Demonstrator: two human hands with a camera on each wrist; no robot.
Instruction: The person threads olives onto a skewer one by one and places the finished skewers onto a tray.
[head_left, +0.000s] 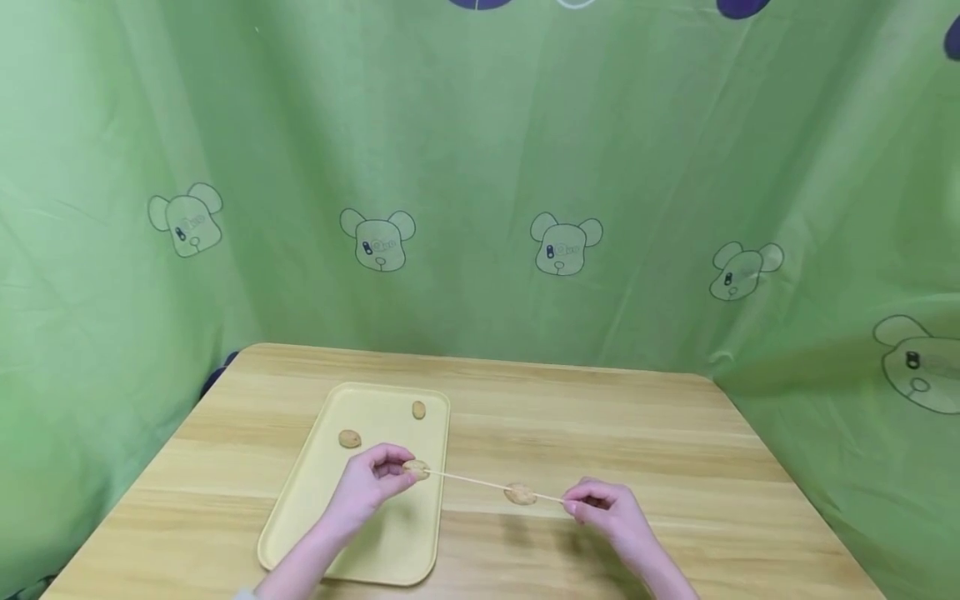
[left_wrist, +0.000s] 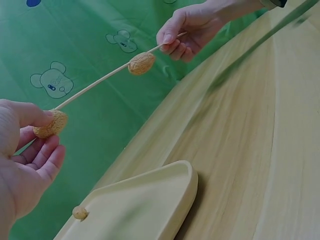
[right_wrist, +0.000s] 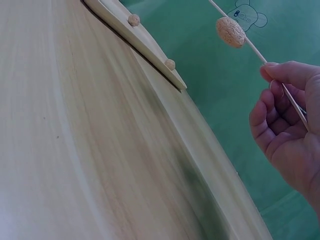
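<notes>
Thumb and fingers (left_wrist: 55, 162) of the left hand (head_left: 367, 483), drawn into a narrow pinch, hold a wrinkled tan oval piece (head_left: 416, 470) above the right side of a pale yellow tray (head_left: 405, 533). The right hand (head_left: 611, 510), right of the tray, pinches a thin stick (head_left: 476, 481) whose tail crosses the palm. The stick runs to the held piece, how deep cannot be told, and carries a second piece (head_left: 521, 494) just right of the tray. This looks like threading: gripping the piece by its sides, fingertips clear of the point's path, and pushing straight with a gentle twist should serve, since force could bend the stick or split the piece. Two loose pieces (head_left: 349, 438) (head_left: 418, 410) lie in the tray; a wooden worktop (head_left: 600, 433) carries it, with green curtain (head_left: 480, 125) beyond.
</notes>
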